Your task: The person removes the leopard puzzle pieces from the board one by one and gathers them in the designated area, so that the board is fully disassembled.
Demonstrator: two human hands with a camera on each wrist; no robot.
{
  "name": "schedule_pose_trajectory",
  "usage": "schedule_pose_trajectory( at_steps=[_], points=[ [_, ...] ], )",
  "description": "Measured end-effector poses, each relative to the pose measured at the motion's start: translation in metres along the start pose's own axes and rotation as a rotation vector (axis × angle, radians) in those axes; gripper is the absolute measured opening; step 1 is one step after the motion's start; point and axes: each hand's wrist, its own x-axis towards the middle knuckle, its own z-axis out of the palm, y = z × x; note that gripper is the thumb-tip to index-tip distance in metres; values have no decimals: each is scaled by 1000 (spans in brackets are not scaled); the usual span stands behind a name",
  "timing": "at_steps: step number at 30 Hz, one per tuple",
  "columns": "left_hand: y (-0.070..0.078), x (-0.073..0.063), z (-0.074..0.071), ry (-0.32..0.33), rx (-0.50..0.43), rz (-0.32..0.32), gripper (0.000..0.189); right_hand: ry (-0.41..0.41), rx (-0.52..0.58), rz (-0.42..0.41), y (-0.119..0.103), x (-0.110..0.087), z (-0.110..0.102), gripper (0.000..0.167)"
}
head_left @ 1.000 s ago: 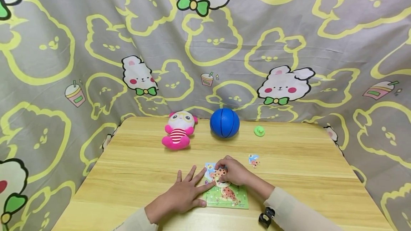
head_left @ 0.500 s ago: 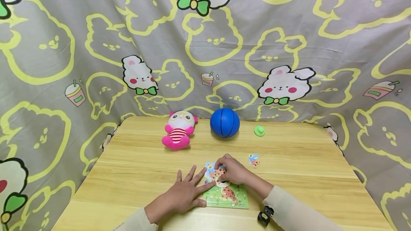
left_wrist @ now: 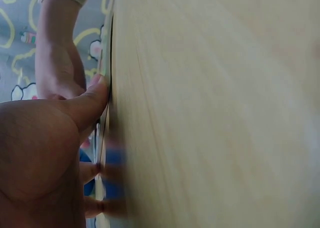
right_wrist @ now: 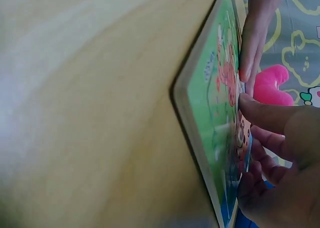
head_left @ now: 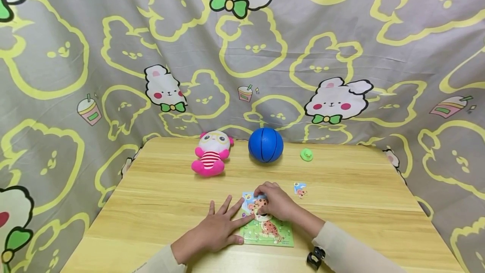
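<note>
A jigsaw puzzle (head_left: 286, 240) with a spotted leopard on green and blue lies flat on the table in front of the person. The left hand (head_left: 219, 228) rests with fingers spread, its thumb and index finger over the puzzle's left side and other fingers toward the table. From the right, the right hand (head_left: 279, 203) reaches over the upper part of the puzzle. In the right wrist view its thumb and curled fingers pinch a spotted puzzle piece (right_wrist: 243, 138) at the board's surface. Part of this piece is hidden by the fingers. A loose puzzle piece (head_left: 300, 189) lies beyond the right hand.
Along the back of the wooden table (head_left: 151, 205) stand a pink and white plush panda (head_left: 210, 155), a blue ball (head_left: 265, 145) and a small green duck (head_left: 306, 154). A patterned curtain (head_left: 261, 62) hangs behind and at both sides. The right wrist bears a black strap (head_left: 316, 258).
Hardly anything differs. The right hand and wrist shift very slightly over the same spot of the puzzle; the left hand stays in place.
</note>
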Motion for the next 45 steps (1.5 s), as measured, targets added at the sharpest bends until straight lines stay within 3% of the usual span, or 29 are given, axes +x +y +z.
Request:
schedule_pose_trajectory(
  at_steps=[9,19,29,45],
  points=[
    [2,-1,-1,-2,-3,-1,67,21,-41,-2,-2,-3,0,31],
    [2,-1,-2,-1,6,12,66,36,65,-17,5,-4,-7,28],
    [0,1,0,-5,20,7,66,-7,136,-39,20,-5,-9,28],
    [1,2,-3,-2,23,3,67,28,261,73,30,-2,-13,22]
  ],
)
